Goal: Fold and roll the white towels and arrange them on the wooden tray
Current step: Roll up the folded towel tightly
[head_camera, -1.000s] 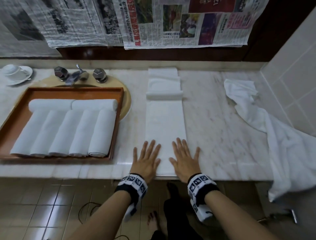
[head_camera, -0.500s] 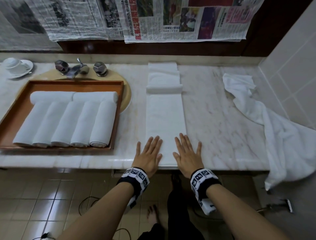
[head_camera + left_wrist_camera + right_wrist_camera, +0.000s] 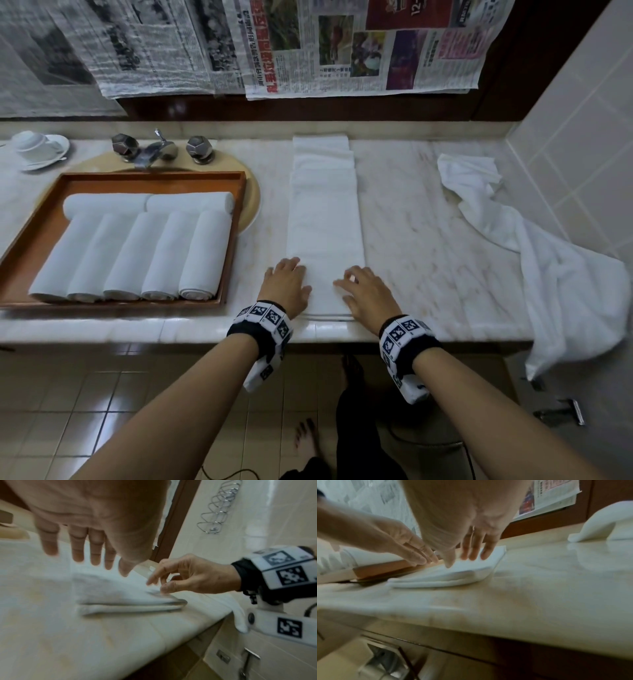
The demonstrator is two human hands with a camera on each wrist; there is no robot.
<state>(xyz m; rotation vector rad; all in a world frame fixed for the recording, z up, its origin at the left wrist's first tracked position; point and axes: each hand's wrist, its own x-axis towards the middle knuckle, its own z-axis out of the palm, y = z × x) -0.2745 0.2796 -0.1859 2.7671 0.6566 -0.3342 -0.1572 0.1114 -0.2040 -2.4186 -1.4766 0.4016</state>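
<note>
At lower centre of the head view, the left hand and right hand sit on the near end of the folded white towel, fingers loosely bent and holding nothing; whether they press down I cannot tell. Rolling looks about to begin: the next move calls for tucking that near edge tightly and evenly. At centre left, the wooden tray carries seven rolled towels. At far right lies a crumpled towel.
</note>
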